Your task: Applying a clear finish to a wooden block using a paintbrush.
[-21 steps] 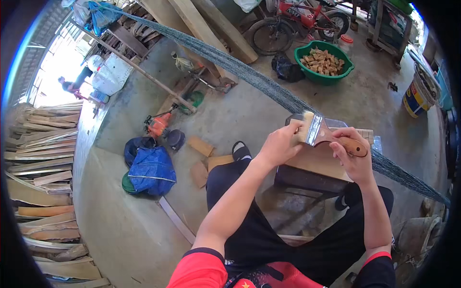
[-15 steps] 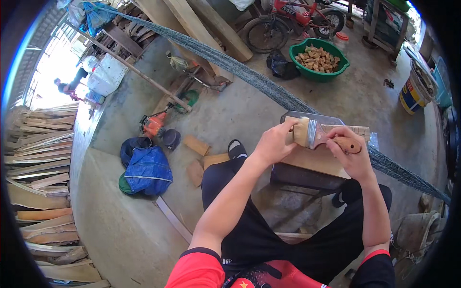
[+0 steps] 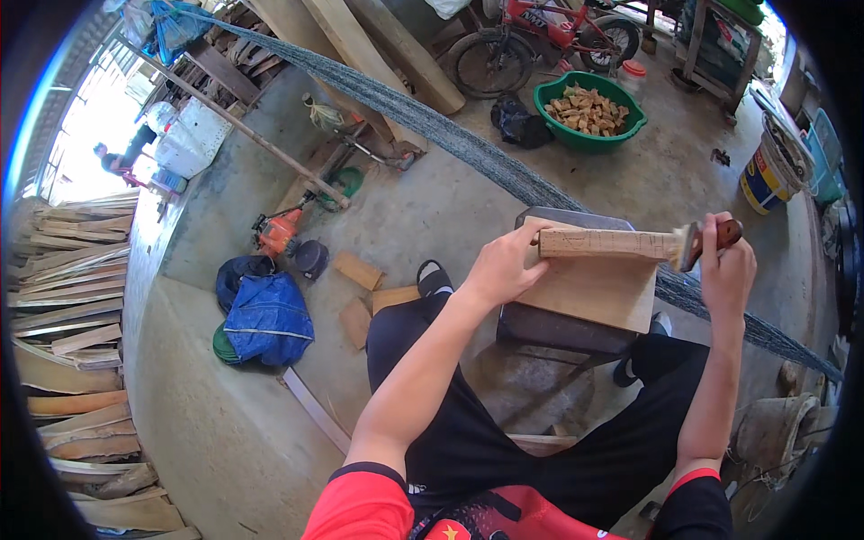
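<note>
A squared wooden bar (image 3: 612,243) with dark marks along its face rests on a flat wooden board (image 3: 596,295). Both lie on a small dark stool (image 3: 567,328) in front of my knees. My left hand (image 3: 500,270) pinches the bar's left end between thumb and fingers. At the other end my right hand (image 3: 727,274) is closed on the handle of a wide paintbrush (image 3: 691,247). Its pale bristles touch or nearly touch the bar's right end; which, I cannot tell.
A grey-blue hammock (image 3: 432,121) stretches diagonally just beyond the stool. Farther back are a green basin (image 3: 594,138) of wood chunks and a red bicycle (image 3: 549,31). Wood offcuts (image 3: 358,270), a blue bag (image 3: 268,317) and stacked slats (image 3: 76,297) lie to the left.
My right hand has swept the brush rightward along the bar to its right end and tilted it. My left hand stays at the left end. The bar's marked face is now uncovered.
</note>
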Action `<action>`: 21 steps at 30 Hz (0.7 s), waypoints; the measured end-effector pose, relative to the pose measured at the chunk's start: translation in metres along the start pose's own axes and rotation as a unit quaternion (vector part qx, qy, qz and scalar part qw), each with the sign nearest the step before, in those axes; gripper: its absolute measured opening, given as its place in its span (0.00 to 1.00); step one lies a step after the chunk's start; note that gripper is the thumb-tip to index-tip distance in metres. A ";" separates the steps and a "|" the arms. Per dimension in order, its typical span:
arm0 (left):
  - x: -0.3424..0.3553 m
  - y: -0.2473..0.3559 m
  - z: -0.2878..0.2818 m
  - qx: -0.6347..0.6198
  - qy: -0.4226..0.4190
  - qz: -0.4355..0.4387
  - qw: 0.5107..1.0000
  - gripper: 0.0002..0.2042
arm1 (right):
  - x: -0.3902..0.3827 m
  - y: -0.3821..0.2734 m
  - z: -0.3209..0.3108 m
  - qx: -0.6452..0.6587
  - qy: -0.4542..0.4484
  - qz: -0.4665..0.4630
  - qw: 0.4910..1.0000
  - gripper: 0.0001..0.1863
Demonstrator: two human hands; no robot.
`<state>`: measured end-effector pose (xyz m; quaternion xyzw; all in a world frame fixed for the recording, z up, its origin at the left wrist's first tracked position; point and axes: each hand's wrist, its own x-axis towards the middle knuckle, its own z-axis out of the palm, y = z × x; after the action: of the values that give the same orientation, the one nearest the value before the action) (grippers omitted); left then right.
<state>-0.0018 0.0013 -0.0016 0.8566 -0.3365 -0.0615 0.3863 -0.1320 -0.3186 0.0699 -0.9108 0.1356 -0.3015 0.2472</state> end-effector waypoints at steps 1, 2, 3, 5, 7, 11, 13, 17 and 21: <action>0.000 -0.001 0.000 0.003 0.001 -0.003 1.000 0.27 | 0.001 -0.003 -0.003 -0.058 0.026 -0.001 0.998 0.16; -0.001 -0.002 0.000 0.007 0.002 -0.005 1.000 0.27 | 0.001 -0.007 -0.003 -0.116 0.052 -0.003 0.992 0.15; 0.000 -0.001 0.001 0.005 0.001 -0.005 1.000 0.27 | 0.000 -0.011 -0.002 -0.117 0.052 -0.002 0.992 0.15; -0.001 0.001 0.000 0.009 0.007 -0.003 1.000 0.27 | -0.003 -0.021 0.002 -0.085 0.086 -0.052 0.991 0.12; 0.000 0.002 0.000 0.007 0.005 -0.003 1.000 0.27 | -0.011 -0.035 0.011 -0.043 0.051 -0.062 0.996 0.09; 0.000 0.002 0.000 0.007 0.009 0.007 1.000 0.26 | -0.033 -0.057 0.041 0.041 -0.027 -0.172 0.984 0.07; -0.001 -0.002 0.000 0.004 0.013 0.007 1.000 0.26 | -0.043 -0.078 0.047 0.092 -0.055 -0.165 0.980 0.07; -0.001 -0.001 0.002 -0.005 0.019 0.014 1.000 0.26 | -0.054 -0.085 0.059 0.246 -0.141 -0.119 0.952 0.06; -0.002 -0.015 0.007 0.019 0.024 0.004 1.000 0.26 | -0.053 -0.081 0.066 0.361 -0.237 -0.044 0.901 0.06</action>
<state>0.0025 0.0054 -0.0172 0.8639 -0.3315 -0.0324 0.3779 -0.1253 -0.2050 0.0417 -0.8088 -0.0849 -0.1155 0.5704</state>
